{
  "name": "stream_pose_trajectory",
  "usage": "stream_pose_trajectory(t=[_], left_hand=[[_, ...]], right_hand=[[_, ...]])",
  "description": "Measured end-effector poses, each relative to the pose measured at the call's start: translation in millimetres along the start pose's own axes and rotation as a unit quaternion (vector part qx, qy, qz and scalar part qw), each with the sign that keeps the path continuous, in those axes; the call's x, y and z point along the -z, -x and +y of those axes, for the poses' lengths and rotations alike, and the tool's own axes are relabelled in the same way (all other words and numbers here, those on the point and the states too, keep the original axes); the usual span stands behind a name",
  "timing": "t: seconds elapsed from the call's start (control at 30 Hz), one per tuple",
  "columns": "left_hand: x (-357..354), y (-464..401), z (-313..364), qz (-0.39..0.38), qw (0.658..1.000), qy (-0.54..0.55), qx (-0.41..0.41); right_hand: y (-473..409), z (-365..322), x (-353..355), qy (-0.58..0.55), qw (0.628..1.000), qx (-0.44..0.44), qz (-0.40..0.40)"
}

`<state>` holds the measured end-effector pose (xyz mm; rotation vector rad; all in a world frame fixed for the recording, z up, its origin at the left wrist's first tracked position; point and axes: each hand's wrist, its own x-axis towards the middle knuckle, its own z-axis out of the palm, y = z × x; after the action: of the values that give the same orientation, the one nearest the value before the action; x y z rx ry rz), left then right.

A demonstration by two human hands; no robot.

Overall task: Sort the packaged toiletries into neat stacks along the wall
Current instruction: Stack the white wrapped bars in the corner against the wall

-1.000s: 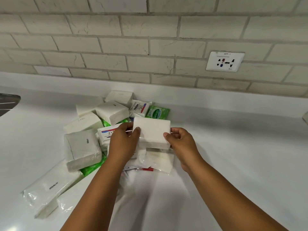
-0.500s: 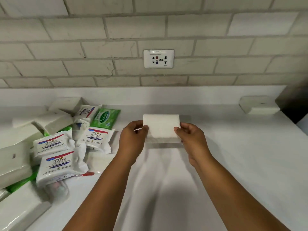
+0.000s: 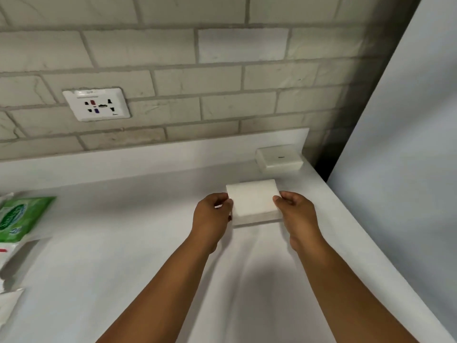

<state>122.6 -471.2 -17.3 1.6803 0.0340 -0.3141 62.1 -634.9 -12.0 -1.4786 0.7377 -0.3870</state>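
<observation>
While gripping white pack (image 3: 252, 198), both hands are working near worktop (image 3: 123, 256) right edge.
Left hand (image 3: 211, 220) and right hand (image 3: 296, 216) fingers are clamping its short sides.

Place: a home bathroom or kitchen counter, I'd say.
Signs: my white countertop (image 3: 123, 256), tiled wall (image 3: 222, 78), wall socket (image 3: 97, 104), wipes packet (image 3: 17, 219).

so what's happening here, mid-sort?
A person holds a plain white pack between both hands, left hand on its left edge and right hand on its right, low over the white counter near its right end. A similar white box already sits against the wall in the corner just beyond. The rest of the pile, including a green wipes pack, lies at the far left edge. The held pack isn't released yet.
</observation>
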Motion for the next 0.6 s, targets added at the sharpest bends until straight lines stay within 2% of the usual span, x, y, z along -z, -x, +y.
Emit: stream_pose_trajectory(t=[0.3,0.6], left_hand=[[-98.7,-42.8,14.1,-0.04,0.999,0.009,-0.002],[-132.8,-67.9,7.9,-0.035,0.999,-0.003,0.001]], right_hand=[[-83.2,-8.1,60.7,0.003,0.998,-0.013,0.059],[-121.3,1.6,70.7,0.042,0.996,0.0,0.078]])
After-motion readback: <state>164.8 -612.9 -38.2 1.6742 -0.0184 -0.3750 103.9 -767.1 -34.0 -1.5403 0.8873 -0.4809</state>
